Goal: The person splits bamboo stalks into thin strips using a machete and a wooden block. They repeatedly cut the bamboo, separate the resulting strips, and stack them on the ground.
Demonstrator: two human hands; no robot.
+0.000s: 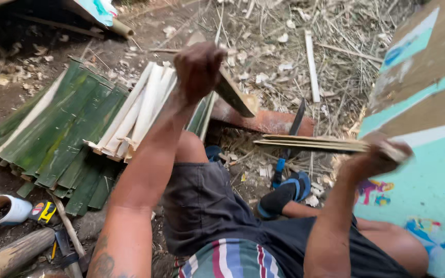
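My left hand [198, 67] is raised in front of me, gripping the handle of a broad chopping knife [235, 95] whose blade slants down to the right. Over at the right, my right hand [382, 157] holds a bundle of thin split bamboo strips [310, 143] by one end, the strips pointing left and lying nearly level. The blade hangs above and to the left of the strips, apart from them. I sit on the ground in dark shorts, one foot in a blue sandal [289, 193] below the strips.
Stacks of green [63, 128] and pale [137, 110] split bamboo slats lie at left. A white cup [3, 210], a tape measure [45, 212], a hammer and a round pole [14, 253] sit at lower left. A rusty bar [269, 121] crosses the centre. Painted boards [423, 103] stand at right.
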